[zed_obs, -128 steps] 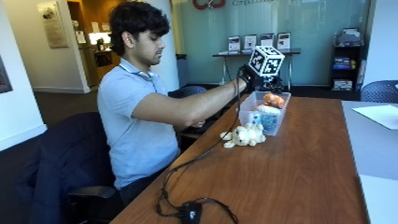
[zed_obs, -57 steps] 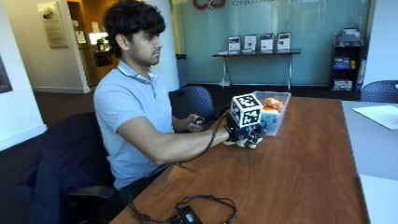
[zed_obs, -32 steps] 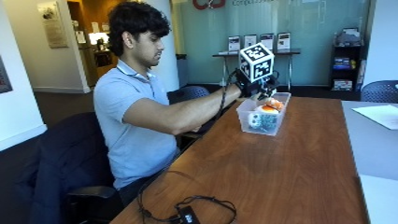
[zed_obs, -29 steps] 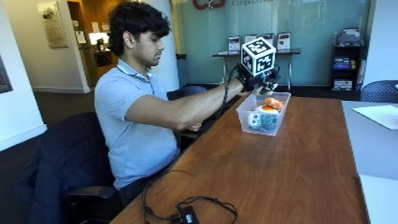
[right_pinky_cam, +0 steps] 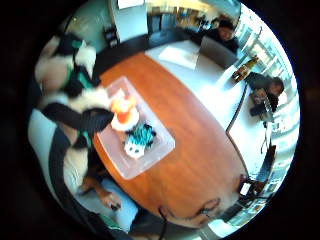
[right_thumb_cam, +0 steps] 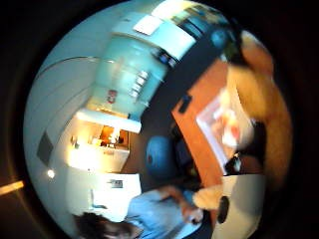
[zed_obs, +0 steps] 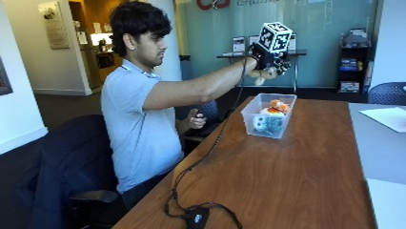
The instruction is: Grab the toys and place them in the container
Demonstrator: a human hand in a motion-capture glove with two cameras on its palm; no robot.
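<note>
Since the picture of half a second ago the gloved right hand (zed_obs: 269,59) has stayed raised above the bin (zed_obs: 269,116), and the table spot just beside the bin, where a cream plush lay two seconds ago, is now bare wood.

Nearest the outside camera, a black cable (zed_obs: 190,191) trails across the wooden table (zed_obs: 298,181) to a small black box (zed_obs: 195,218) at its near edge. The seated person (zed_obs: 143,109) in a pale blue shirt stretches the right arm out and up over the table; the bare left hand (zed_obs: 195,120) sits low, near the table's edge.

Farther along the table stands the clear bin, upright, with a teal-and-white toy (zed_obs: 266,123) at its near end and an orange toy (zed_obs: 277,106) behind it. From the little-finger palm view the two lie side by side inside the bin (right_pinky_cam: 150,150), the orange one (right_pinky_cam: 123,112) touching the teal one (right_pinky_cam: 137,140).

Above the bin, well clear of its rim, the right hand has its fingers curled round the cream plush (zed_obs: 264,74), part of which hangs below the glove. In both palm views the plush (right_pinky_cam: 62,70) (right_thumb_cam: 259,74) crowds the edge, close to the palm.

A white sheet (zed_obs: 387,117) lies on the grey table beyond.
</note>
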